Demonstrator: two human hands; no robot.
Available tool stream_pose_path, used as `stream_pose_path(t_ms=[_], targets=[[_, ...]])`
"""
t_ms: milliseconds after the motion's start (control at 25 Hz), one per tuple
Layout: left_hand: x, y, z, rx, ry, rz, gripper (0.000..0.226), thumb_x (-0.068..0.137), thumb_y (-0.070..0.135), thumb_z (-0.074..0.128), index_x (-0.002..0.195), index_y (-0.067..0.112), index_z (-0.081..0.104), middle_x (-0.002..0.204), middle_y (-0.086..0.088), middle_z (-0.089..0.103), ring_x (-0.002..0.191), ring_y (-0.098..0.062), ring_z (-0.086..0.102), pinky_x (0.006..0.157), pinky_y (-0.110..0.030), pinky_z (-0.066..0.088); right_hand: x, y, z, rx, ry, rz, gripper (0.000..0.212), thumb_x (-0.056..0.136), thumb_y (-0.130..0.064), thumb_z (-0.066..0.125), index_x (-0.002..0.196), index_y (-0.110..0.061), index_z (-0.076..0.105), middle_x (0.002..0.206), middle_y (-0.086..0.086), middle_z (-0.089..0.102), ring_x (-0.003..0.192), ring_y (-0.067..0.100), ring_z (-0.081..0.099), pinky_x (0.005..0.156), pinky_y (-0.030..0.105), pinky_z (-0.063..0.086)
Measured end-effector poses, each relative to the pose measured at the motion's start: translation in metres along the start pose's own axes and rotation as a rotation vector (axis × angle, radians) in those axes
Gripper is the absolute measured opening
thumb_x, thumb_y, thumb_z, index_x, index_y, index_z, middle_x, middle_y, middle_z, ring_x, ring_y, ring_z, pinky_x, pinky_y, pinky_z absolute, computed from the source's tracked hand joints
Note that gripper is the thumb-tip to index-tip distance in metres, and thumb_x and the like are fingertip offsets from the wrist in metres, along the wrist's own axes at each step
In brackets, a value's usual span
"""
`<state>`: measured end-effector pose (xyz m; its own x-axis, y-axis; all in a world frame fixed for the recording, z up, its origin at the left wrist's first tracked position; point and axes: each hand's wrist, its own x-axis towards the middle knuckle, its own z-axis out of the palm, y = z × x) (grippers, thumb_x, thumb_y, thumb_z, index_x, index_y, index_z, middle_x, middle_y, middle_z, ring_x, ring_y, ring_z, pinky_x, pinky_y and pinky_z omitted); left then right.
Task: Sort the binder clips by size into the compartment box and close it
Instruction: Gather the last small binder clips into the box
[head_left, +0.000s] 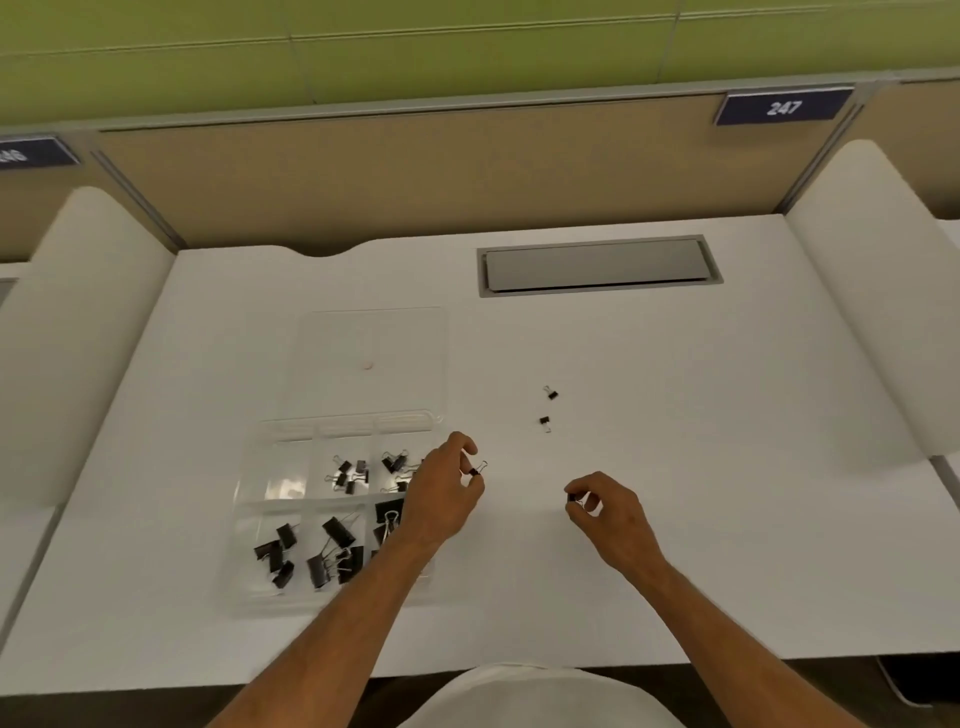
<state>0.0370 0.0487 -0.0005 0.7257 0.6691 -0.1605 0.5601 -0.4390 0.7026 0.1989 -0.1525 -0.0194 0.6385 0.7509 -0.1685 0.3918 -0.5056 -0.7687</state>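
Mid-sort. Your left hand (441, 493) pinched a tiny black binder clip (477, 469) beside the clear plastic compartment box (249, 519), lower left; your right hand (605, 512) pinched another (573, 497). Two strays (550, 393) waited on the white counter (675, 415). Next likely needed dropping both among the small ones.

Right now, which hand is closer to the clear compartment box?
Left. The left hand overlaps the compartment box's right edge; the right hand hangs well off to its right.

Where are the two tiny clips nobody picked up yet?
In the head view, the two loose small clips lie on the white desk, right of the clear compartment box and beyond the right hand.
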Motion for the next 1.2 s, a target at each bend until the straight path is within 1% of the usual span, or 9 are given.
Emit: stream_pose_path(t_ms=[200,400,480,600,720,920,1000,1080,1200], targets=[[-0.023,-0.032,-0.050,-0.053,0.065,-0.024,0.032,0.081,0.017,0.066,0.096,0.039,0.048,0.084,0.014,0.056,0.080,-0.006,0.055,0.068,-0.026,0.050,0.016,-0.048,0.042,0.025,-0.003,-0.073,0.021,0.083,-0.011,0.072,0.092,-0.029,0.067,0.088,-0.016,0.066,0.079,0.010,0.060,0.070,0.022,0.049],[-0.043,-0.098,-0.121,-0.012,0.152,-0.067,0.032,0.083,0.013,0.067,0.096,0.036,0.049,0.085,0.015,0.055,0.082,-0.005,0.053,0.068,-0.021,0.046,0.019,-0.097,0.102,0.035,-0.026,-0.119,0.021,0.083,-0.010,0.072,0.093,-0.028,0.067,0.088,-0.015,0.066,0.079,0.012,0.060,0.071,0.024,0.049],[-0.050,-0.130,-0.148,0.014,0.188,-0.123,0.034,0.084,0.015,0.068,0.097,0.039,0.047,0.087,0.016,0.056,0.083,-0.004,0.054,0.066,-0.020,0.043,0.017,-0.111,0.126,0.011,-0.045,-0.124,0.021,0.084,-0.010,0.072,0.093,-0.029,0.067,0.088,-0.016,0.066,0.080,0.012,0.060,0.070,0.022,0.048],[-0.052,-0.172,-0.174,0.036,0.190,-0.167,0.038,0.084,0.016,0.068,0.099,0.042,0.045,0.089,0.018,0.056,0.082,-0.004,0.054,0.065,-0.021,0.044,0.015,-0.125,0.152,0.032,-0.029,-0.132,0.021,0.085,-0.010,0.071,0.094,-0.029,0.067,0.089,-0.017,0.065,0.082,0.012,0.060,0.070,0.021,0.047],[-0.045,-0.197,-0.189,0.060,0.187,-0.194,0.038,0.085,0.017,0.070,0.101,0.040,0.046,0.089,0.017,0.056,0.079,-0.004,0.053,0.063,-0.021,0.041,0.013,-0.136,0.173,0.043,0.000,-0.085,0.022,0.085,-0.009,0.071,0.095,-0.027,0.068,0.088,-0.015,0.066,0.079,0.012,0.060,0.071,0.025,0.051],[-0.028,-0.206,-0.196,0.086,0.135,-0.166,0.034,0.086,0.016,0.069,0.104,0.037,0.049,0.091,0.017,0.056,0.082,-0.002,0.050,0.062,-0.017,0.036,0.002,-0.143,0.190,0.022,0.003,-0.029,0.025,0.084,-0.011,0.072,0.095,-0.033,0.066,0.085,-0.010,0.065,0.074,0.012,0.060,0.068,0.030,0.054],[-0.025,-0.210,-0.196,0.132,0.099,-0.146,0.032,0.087,0.018,0.069,0.108,0.034,0.050,0.095,0.013,0.058,0.084,-0.004,0.049,0.064,-0.018,0.037,0.005,-0.150,0.191,-0.022,0.017,-0.023,0.026,0.084,-0.012,0.073,0.096,-0.034,0.066,0.087,-0.012,0.064,0.073,0.011,0.057,0.068,0.025,0.052],[-0.023,-0.216,-0.194,0.181,0.075,-0.116,0.032,0.087,0.020,0.070,0.113,0.028,0.052,0.101,0.008,0.059,0.091,-0.009,0.051,0.070,-0.023,0.044,0.011,-0.161,0.196,-0.046,0.032,-0.013,0.025,0.084,-0.014,0.074,0.097,-0.033,0.066,0.089,-0.014,0.064,0.074,0.009,0.056,0.068,0.022,0.049],[-0.031,-0.223,-0.195,0.133,0.080,-0.084,0.035,0.086,0.021,0.072,0.116,0.027,0.054,0.105,0.009,0.058,0.095,-0.012,0.052,0.075,-0.026,0.046,0.019,-0.180,0.212,-0.028,0.011,-0.032,0.020,0.085,-0.017,0.072,0.099,-0.030,0.067,0.094,-0.016,0.064,0.084,0.004,0.056,0.074,0.018,0.048]])
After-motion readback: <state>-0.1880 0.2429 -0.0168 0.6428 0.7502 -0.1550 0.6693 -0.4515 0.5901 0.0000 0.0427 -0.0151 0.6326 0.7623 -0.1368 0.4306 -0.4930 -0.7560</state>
